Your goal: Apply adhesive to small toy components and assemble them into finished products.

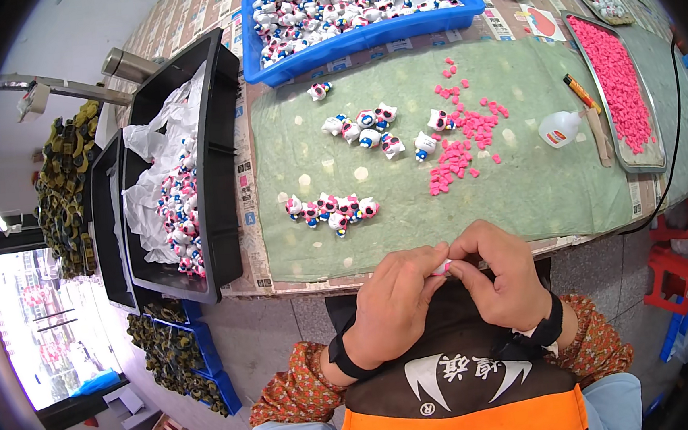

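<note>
A small white and pink figurine (443,267) is pinched between the closed fingers of the left hand (395,301) and the right hand (501,275), just at the near edge of the bench (244,286), where a green cloth (536,192) carries finished figurines (331,209) and loose pink pieces (460,145).

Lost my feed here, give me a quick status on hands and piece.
Left hand and right hand both pinch one small pink-and-white figure. Held just short of table edge. Nothing between.

Floral orange-red sleeves, black wristbands on both wrists, a black apron with an orange band
</note>
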Demonstrator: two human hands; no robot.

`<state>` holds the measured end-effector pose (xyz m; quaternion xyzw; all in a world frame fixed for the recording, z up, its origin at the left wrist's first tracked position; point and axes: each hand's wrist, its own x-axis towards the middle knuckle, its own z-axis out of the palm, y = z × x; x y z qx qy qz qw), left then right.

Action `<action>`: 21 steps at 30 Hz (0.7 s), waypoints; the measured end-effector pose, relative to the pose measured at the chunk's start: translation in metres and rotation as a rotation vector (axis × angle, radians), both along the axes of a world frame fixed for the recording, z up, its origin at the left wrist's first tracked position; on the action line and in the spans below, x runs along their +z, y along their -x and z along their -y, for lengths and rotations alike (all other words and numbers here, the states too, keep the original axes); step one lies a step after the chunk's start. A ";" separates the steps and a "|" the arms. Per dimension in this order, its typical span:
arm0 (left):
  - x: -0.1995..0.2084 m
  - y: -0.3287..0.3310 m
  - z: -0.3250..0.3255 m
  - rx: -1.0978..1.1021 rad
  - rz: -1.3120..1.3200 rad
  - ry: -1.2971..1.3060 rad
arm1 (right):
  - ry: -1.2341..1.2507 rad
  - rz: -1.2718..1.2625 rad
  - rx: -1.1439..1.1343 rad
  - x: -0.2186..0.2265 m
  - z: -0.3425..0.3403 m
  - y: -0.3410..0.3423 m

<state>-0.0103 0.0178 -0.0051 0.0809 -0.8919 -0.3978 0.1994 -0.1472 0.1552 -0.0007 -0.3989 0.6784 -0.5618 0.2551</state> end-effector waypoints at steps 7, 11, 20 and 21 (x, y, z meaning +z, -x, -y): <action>0.006 -0.004 -0.003 0.056 0.086 -0.157 | -0.023 -0.057 0.006 0.003 0.002 0.001; 0.016 0.006 0.023 0.060 0.113 0.059 | -0.084 0.018 -0.038 0.004 0.008 0.009; 0.012 0.008 0.053 0.235 0.297 0.359 | 0.341 0.182 -0.032 0.094 -0.012 0.072; 0.014 0.010 0.051 0.203 0.293 0.353 | 0.291 0.136 -0.014 0.116 -0.023 0.077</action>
